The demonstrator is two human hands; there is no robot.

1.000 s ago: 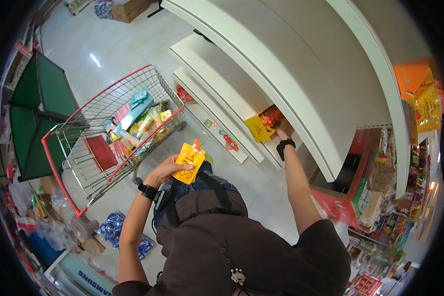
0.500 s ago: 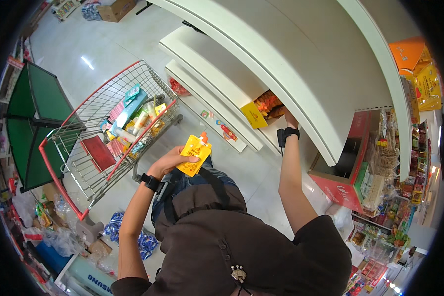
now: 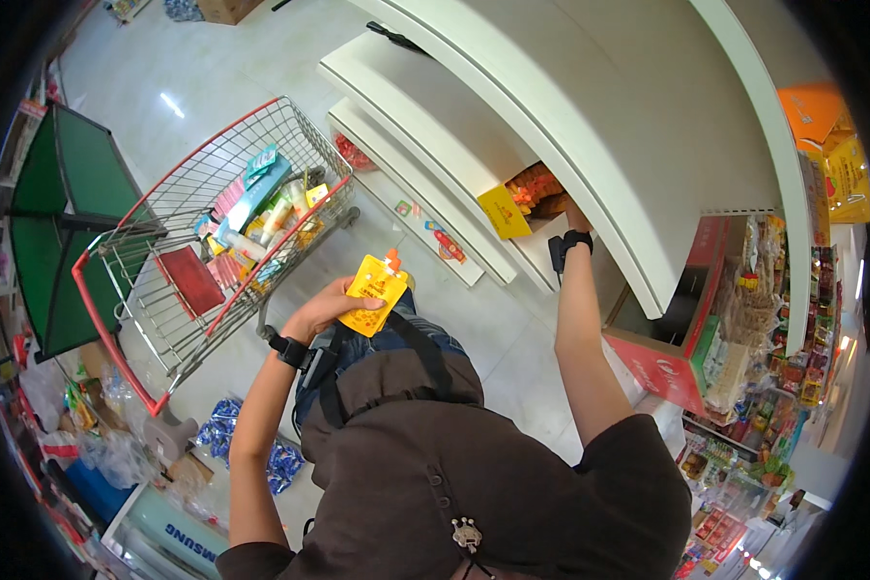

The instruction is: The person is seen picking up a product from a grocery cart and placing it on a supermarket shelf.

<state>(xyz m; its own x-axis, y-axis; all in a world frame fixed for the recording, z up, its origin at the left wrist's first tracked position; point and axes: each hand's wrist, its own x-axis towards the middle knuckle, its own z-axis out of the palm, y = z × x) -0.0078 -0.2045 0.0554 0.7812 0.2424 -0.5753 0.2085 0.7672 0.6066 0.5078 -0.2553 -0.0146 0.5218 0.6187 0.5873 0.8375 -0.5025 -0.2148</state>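
Note:
My left hand (image 3: 325,307) is closed on a yellow spouted pouch (image 3: 373,298) with an orange cap, its thumb pressed on the front. It holds the pouch above my legs, beside the shopping cart. On the right, my arm reaches beneath an upper shelf to an open yellow display box (image 3: 503,212) standing on a lower shelf. Inside the box sit several packs with orange tops (image 3: 532,186). My right hand (image 3: 577,219) is at the box's right end; its fingers are hidden behind the shelf edge and box, so their state does not show.
A wire shopping cart (image 3: 133,365) with red trim, loaded with mixed packages, stands at left. White shelves (image 3: 425,121) run diagonally ahead, the upper one (image 3: 590,126) overhanging my right arm. A red carton (image 3: 662,372) stands at right. Green panels (image 3: 92,184) and bagged goods (image 3: 121,459) lie further left.
The left hand with the pouch has shifted slightly left and down in the picture. The right hand stays at the box, and the whole view has moved a little.

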